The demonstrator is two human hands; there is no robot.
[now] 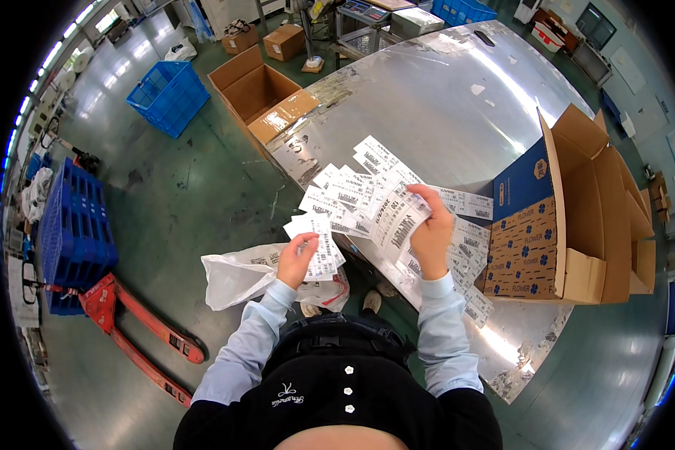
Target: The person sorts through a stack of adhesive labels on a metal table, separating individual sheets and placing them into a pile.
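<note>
Printed labels: white slips fanned over the near edge of the metal table, in an overlapping spread running on toward its right side; whether the leftmost ones rest on it or hang free, I cannot tell.
Floor at left: red pallet jack, well apart from the slips.
White bag: below the left hand, off the table's near edge.
Left hand: thumb and fingers closed on a small bunch of slips, just beyond the near edge.
Right hand: pinching a slip by its right end, over the near edge.
Patterned box: standing open-flapped toward the table's right edge, loose slips beside it.
Step in hand: apparently parting slips from one another, some held in each hand.
Next move: probably calls for a light pinch, since thin sheets slide, and for keeping slips at the edge from falling off.
</note>
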